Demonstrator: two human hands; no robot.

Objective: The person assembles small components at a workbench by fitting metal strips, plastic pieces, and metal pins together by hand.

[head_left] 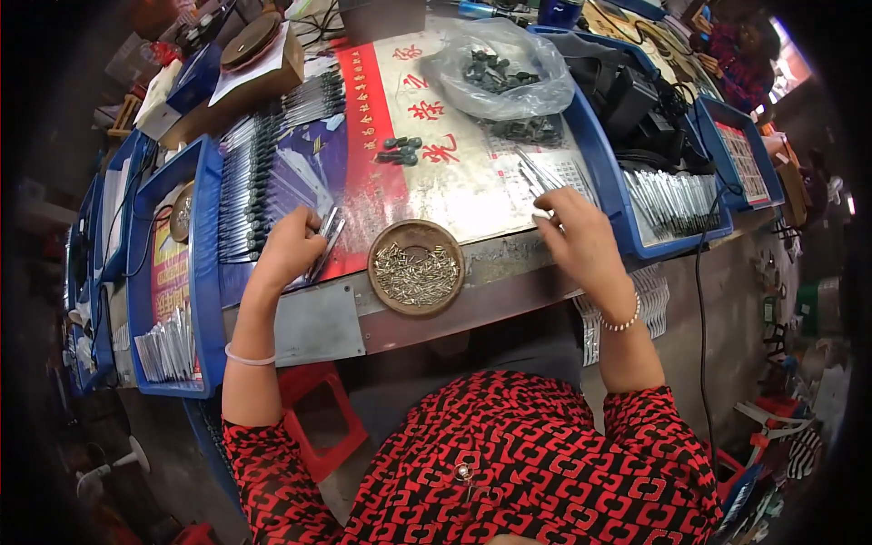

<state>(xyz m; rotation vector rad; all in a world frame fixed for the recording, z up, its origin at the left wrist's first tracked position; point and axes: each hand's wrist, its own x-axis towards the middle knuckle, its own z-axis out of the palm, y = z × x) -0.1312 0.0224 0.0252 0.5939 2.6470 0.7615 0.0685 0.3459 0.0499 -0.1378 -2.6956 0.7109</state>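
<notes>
On the bench [495,259], slim black-ended silver rods [243,177] at ten o'clock seem done and loose black plastic pieces [398,152] at twelve remain, while the left hand [292,245], at the round brown bowl [411,307]'s nine o'clock, pinches bare silver metal rods [328,242] lengthwise toward one, the curled right hand [583,238]'s grip unclear.

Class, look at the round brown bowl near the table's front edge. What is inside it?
The bowl holds many small, silvery metal pieces, loosely heaped. They cover most of its bottom, so whatever lies beneath them cannot be seen.
</notes>
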